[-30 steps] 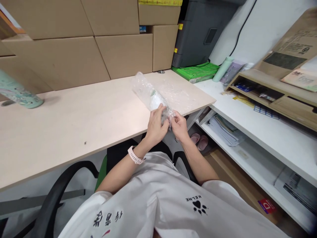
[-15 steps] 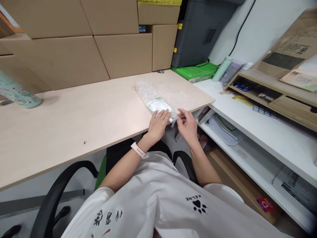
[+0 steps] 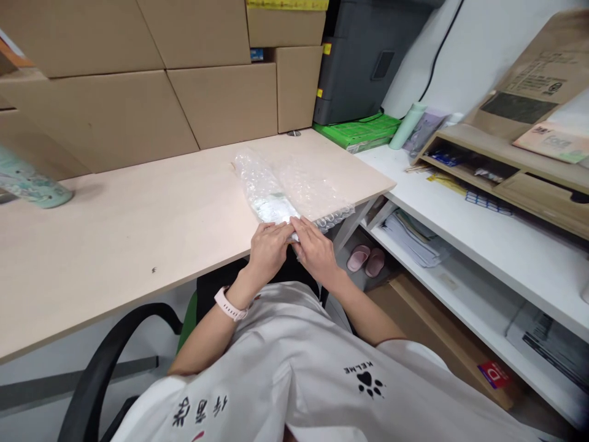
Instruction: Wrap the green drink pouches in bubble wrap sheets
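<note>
While a flat whitish-green item (image 3: 276, 207) lies under clear bubble wrap (image 3: 253, 175) at the front edge of the pale wooden bench (image 3: 161, 209) | left hand (image 3: 270, 248), right hand (image 3: 315, 250): fingers curled over its near end — whether gripping, cannot tell | uneven pressure might slip it off

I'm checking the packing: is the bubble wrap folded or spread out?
Both, it seems: the bubble wrap lies spread on the desk at right, while its left part looks folded over the pale item.
</note>
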`<state>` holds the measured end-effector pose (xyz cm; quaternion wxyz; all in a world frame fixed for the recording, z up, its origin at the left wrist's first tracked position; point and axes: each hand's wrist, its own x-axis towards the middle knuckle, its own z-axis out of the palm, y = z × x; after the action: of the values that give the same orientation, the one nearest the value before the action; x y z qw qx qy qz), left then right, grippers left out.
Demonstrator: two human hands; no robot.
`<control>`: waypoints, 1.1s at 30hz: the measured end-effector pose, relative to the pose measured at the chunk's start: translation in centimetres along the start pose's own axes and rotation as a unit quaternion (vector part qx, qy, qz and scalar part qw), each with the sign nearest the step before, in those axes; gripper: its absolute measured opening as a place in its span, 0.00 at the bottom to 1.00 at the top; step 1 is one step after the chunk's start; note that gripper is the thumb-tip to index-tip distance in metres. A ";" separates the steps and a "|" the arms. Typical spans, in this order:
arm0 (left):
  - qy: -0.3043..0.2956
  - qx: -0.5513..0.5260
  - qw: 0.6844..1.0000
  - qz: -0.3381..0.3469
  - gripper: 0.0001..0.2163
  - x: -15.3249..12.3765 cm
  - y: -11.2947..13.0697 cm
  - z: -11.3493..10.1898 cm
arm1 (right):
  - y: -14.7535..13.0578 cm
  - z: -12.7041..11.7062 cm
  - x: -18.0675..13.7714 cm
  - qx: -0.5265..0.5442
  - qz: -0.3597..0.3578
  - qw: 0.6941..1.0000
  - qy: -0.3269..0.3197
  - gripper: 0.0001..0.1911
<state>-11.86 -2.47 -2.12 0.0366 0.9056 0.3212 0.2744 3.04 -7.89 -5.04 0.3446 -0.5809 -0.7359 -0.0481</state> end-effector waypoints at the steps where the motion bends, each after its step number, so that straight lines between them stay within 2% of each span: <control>1: 0.006 -0.011 1.000 0.001 0.14 -0.6 -0.1 -0.4 | -0.3 0.0 0.0 0.009 -0.002 1.000 -0.005 0.28; 4: 0.054 -0.054 0.997 0.006 0.13 -1.9 0.0 -1.4 | -0.5 -0.1 0.1 0.045 0.010 0.999 -0.005 0.26; 7: 0.111 -0.063 0.992 0.007 0.21 -2.4 0.4 -2.2 | -0.1 -0.5 0.5 0.097 0.070 0.993 0.012 0.21; 9: 0.116 -0.048 0.992 0.016 0.24 -2.2 0.7 -2.4 | 0.4 -0.8 0.7 0.140 0.122 0.982 0.027 0.17; 12: 0.078 -0.019 0.996 0.032 0.26 -1.0 1.2 -2.3 | 1.1 -1.0 1.0 0.224 0.171 0.957 0.066 0.16; 15: 0.030 0.012 0.999 0.036 0.28 1.2 1.8 -1.7 | 1.9 -0.4 1.3 0.334 0.205 0.913 0.113 0.16; 19: -0.046 0.046 0.996 0.056 0.30 4.4 2.4 0.0 | 3.1 0.2 1.9 0.490 0.249 0.821 0.155 0.16; 22: -0.085 0.062 0.992 0.067 0.30 6.2 2.2 1.7 | 4.0 -0.1 2.3 0.550 0.319 0.758 0.143 0.21; 24: -0.102 0.066 0.990 0.071 0.30 6.9 1.8 2.7 | 4.6 -0.5 2.3 0.548 0.374 0.737 0.127 0.24; 26: -0.117 0.066 0.988 0.079 0.31 7.1 1.4 3.3 | 5.2 -0.7 2.2 0.511 0.407 0.745 0.130 0.24; 30: -0.136 0.056 0.984 0.097 0.36 7.1 0.8 3.8 | 6.4 -0.9 1.5 0.371 0.389 0.825 0.175 0.29; 31: -0.142 0.056 0.983 0.102 0.39 7.1 0.8 3.8 | 6.6 -0.9 1.3 0.349 0.382 0.837 0.179 0.29; 33: -0.150 0.060 0.981 0.109 0.41 7.1 0.7 3.7 | 7.1 -1.0 1.1 0.341 0.385 0.841 0.170 0.28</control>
<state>-4.95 1.67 -1.75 0.0000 0.9667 0.2272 0.1177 9.69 -5.18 -6.04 0.6310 -0.6460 -0.3534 0.2441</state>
